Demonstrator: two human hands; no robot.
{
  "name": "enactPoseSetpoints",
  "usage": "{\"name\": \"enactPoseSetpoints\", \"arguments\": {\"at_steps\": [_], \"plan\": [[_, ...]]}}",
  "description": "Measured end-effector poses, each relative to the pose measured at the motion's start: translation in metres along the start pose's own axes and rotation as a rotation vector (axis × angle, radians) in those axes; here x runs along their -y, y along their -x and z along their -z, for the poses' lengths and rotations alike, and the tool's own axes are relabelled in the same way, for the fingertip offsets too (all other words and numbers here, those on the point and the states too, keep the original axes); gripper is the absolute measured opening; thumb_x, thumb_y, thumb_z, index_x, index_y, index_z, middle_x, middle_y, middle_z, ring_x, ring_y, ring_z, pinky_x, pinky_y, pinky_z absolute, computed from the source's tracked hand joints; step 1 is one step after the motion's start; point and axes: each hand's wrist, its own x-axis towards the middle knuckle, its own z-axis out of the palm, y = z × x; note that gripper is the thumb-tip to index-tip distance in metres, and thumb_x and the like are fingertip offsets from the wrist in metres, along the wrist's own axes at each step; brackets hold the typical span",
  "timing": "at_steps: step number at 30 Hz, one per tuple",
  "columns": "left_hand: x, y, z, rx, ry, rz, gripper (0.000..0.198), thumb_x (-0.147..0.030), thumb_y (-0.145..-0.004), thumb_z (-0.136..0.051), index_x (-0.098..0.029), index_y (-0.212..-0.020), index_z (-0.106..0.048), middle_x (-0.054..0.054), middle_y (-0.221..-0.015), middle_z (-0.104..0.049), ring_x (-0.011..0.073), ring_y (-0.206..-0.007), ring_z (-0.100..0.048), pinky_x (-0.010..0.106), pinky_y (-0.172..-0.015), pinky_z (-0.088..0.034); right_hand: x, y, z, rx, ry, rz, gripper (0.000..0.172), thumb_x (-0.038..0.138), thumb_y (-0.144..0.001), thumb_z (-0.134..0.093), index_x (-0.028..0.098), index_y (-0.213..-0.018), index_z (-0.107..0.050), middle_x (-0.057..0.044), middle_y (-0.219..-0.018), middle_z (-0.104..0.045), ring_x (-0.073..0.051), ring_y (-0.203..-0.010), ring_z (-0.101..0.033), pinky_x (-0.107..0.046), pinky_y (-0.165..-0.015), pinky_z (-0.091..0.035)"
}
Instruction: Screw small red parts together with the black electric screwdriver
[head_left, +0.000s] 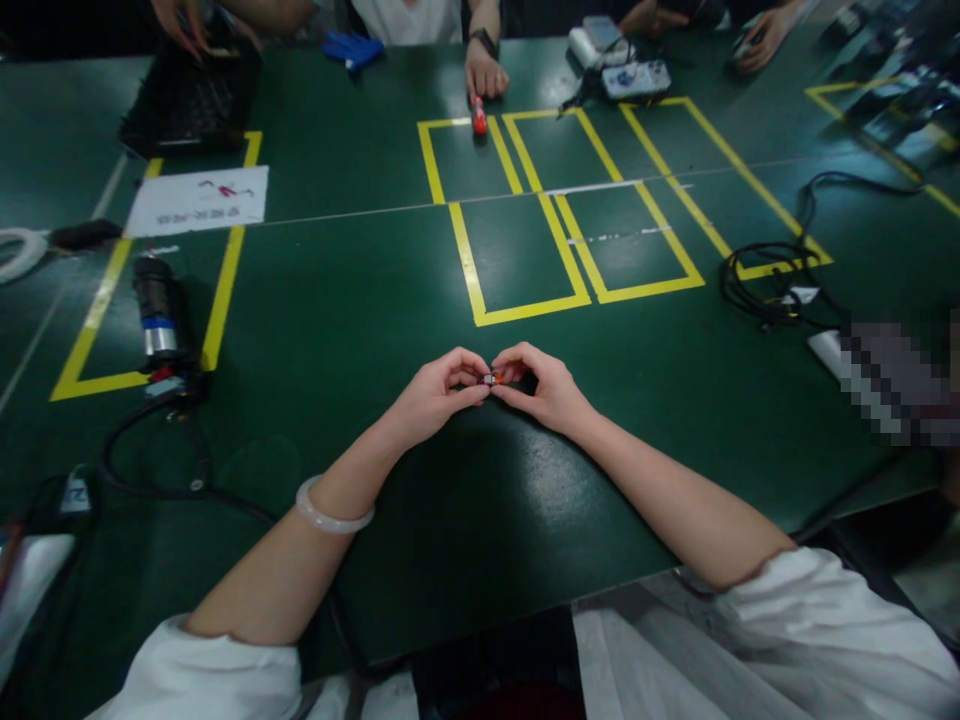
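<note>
My left hand point(442, 392) and my right hand point(541, 385) meet above the green table point(360, 300), both with fingers closed in a pinch. Between their fingertips is a small part point(491, 379), whitish in the middle with orange-red at its right end. The left fingertips grip its left end and the right fingertips its orange end. It is too small to make out in detail. A pale bracelet point(330, 510) circles my left wrist.
Yellow tape rectangles point(532, 312) mark the table ahead. At left are a black cylindrical tool point(156, 300), a white sheet point(199, 200) and a black tray point(187, 110). A coiled cable point(765, 290) lies right. Across the table, a person's hand point(486, 75) touches a red object point(479, 118).
</note>
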Motion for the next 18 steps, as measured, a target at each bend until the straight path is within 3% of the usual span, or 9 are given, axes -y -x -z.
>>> {"name": "enactPoseSetpoints", "arguments": {"at_steps": [4,18], "plan": [[0.0,-0.0008,0.0005,-0.007,-0.008,-0.039,0.027,-0.024,-0.08,-0.074,-0.015,-0.1,-0.059,0.004,-0.098,-0.063,0.0142,-0.089,-0.062,0.029,-0.083,-0.05,0.0007,0.0005,0.0014,0.019,0.036,-0.003,0.012,0.02,-0.086,-0.069,0.019,-0.097,-0.062,-0.003,-0.091,-0.064,-0.015,-0.08,-0.062,-0.029,-0.074,-0.05],[-0.0025,0.0,-0.0012,-0.025,-0.032,-0.03,0.032,-0.027,-0.078,-0.076,-0.014,-0.101,-0.058,0.005,-0.101,-0.063,0.0143,-0.089,-0.062,0.03,-0.084,-0.05,0.0004,0.0018,0.0003,0.024,0.068,0.016,0.016,0.012,-0.085,-0.063,0.02,-0.098,-0.06,-0.003,-0.094,-0.062,-0.015,-0.082,-0.061,-0.029,-0.075,-0.051]]}}
